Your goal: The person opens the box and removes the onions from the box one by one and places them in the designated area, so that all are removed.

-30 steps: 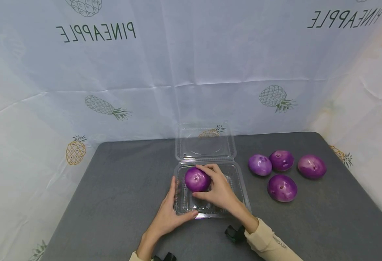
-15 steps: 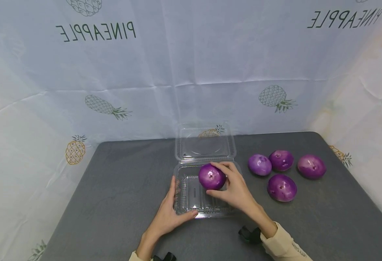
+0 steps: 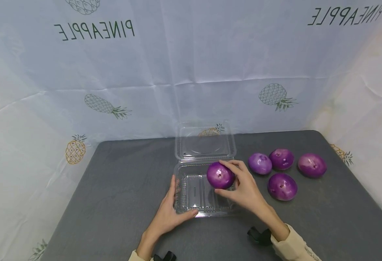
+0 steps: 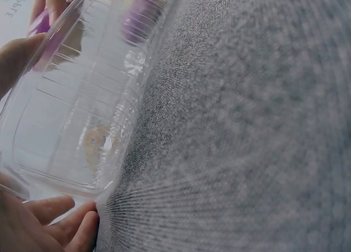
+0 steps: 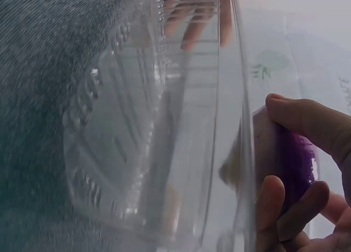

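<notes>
My right hand holds a glossy, round purple fruit between thumb and fingers, over the right part of a clear plastic clamshell box. The right wrist view shows the fruit level with the box's rim, with fingertips around its side. My left hand rests against the box's front left corner, fingers straight along the left wall and thumb by the front edge. In the left wrist view its fingers touch the box wall. The raised lid leans back behind the base.
To the right of the box lie several more purple fruits, among them a paler one nearest the box and one farthest right. The grey table ends at a pineapple-print cloth.
My right hand has carried the purple fruit rightward across the box, from its left half to its right half. My left hand and the box have stayed put.
</notes>
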`<state>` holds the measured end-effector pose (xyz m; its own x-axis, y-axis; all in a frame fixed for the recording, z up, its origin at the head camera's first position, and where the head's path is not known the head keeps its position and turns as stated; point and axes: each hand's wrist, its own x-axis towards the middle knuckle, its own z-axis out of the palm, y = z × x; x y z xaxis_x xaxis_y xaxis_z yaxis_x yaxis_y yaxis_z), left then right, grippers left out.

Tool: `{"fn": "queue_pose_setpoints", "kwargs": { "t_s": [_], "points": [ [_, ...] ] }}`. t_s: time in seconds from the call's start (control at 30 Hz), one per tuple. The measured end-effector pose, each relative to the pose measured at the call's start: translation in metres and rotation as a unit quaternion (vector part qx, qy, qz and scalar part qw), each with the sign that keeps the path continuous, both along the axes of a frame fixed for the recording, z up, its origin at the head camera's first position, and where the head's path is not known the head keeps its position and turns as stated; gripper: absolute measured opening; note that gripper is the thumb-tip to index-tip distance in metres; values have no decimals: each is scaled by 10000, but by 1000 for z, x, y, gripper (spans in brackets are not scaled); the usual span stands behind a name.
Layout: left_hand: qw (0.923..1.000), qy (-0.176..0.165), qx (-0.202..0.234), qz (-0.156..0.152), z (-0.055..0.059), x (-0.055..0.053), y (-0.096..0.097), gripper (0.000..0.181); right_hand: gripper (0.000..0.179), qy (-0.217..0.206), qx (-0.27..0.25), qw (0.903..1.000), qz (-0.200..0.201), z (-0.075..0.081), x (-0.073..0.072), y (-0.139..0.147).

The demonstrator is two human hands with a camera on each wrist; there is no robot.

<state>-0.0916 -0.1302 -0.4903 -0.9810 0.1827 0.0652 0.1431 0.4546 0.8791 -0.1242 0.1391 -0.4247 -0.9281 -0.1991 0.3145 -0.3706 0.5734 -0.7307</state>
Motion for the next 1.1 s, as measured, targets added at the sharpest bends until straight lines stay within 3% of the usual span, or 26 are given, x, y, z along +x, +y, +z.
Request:
{"fn": "queue_pose_setpoints", "kwargs": {
  "t_s": [0.23, 0.67, 1.1],
  "points": [
    [10000, 25, -52, 36, 1, 1, 0, 134, 84, -58, 118, 9998, -138, 3, 4, 16],
    [10000, 56, -25, -48, 2, 1, -1, 134, 82, 509, 252, 9978, -344, 10, 14, 49],
    [9999, -4, 95, -54, 1, 0, -1, 134, 84, 725, 371, 9919, -973, 18, 24, 95]
  ]
}}
